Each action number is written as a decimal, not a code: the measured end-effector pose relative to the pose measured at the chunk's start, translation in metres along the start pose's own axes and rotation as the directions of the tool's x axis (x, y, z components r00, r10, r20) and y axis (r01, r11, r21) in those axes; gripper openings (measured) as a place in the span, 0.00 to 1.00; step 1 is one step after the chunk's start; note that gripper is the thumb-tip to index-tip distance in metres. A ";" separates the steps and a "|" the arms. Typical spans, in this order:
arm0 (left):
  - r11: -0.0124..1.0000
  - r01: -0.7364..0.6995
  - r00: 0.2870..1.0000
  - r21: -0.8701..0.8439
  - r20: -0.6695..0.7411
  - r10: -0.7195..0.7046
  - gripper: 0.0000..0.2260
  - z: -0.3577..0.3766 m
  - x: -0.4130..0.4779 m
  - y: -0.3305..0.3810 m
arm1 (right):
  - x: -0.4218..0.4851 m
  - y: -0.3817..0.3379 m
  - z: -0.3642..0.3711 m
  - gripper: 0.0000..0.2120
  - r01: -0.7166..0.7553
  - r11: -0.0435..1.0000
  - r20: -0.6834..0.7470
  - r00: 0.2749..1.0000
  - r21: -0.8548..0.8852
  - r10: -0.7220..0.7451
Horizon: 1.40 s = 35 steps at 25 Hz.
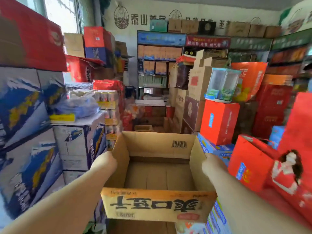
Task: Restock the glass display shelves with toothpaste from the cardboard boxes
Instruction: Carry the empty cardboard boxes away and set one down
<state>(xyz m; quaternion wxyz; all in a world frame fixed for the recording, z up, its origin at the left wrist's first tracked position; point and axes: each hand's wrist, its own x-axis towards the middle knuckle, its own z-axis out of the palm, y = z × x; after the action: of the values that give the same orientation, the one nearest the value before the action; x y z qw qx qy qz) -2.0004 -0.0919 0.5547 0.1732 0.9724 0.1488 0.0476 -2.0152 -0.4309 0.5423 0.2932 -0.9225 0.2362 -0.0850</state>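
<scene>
I carry an open cardboard box (158, 206) in front of me at chest height, and nothing lies inside it. Its near flap is orange with dark printed characters, seen upside down. My left hand (104, 163) grips the box's left wall, with the fingers hidden behind the cardboard. My right hand (213, 166) grips the right wall in the same way. No toothpaste and no glass display shelf can be made out in this blurred view.
Stacked blue-and-white cartons (30, 132) rise on my left. Red cartons and gift bags (251, 162) crowd the right. A narrow aisle runs ahead to a metal shelf unit (159, 61) full of boxes at the back wall.
</scene>
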 end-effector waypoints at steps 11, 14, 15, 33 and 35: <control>0.999 0.018 1.000 -0.027 0.025 -0.017 0.13 0.091 0.404 0.121 | 0.398 -0.147 0.132 0.17 0.136 0.991 0.038 0.990 0.007 -0.136; 0.994 0.098 0.995 -0.052 0.008 -0.098 0.13 0.097 0.506 0.147 | 0.495 -0.208 0.162 0.20 0.103 0.994 0.047 0.994 -0.021 -0.102; 0.992 0.109 0.994 -0.064 -0.004 -0.109 0.13 0.098 0.537 0.154 | 0.522 -0.227 0.171 0.22 0.091 0.996 0.048 0.995 -0.014 -0.090; 0.996 0.081 0.989 -0.044 0.130 -0.075 0.15 0.271 1.204 0.327 | 1.111 -0.442 0.424 0.19 0.014 1.000 0.044 0.999 -0.019 -0.013; 0.996 0.079 0.988 -0.029 0.136 -0.075 0.15 0.298 1.272 0.342 | 1.181 -0.461 0.457 0.17 0.025 0.999 0.089 0.996 -0.020 -0.023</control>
<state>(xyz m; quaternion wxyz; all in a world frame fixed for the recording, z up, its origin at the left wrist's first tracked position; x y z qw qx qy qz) -0.6541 -0.1050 0.4478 0.2012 0.9638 0.1733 -0.0222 -0.6703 -0.4452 0.4596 0.2928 -0.9311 0.2127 -0.0451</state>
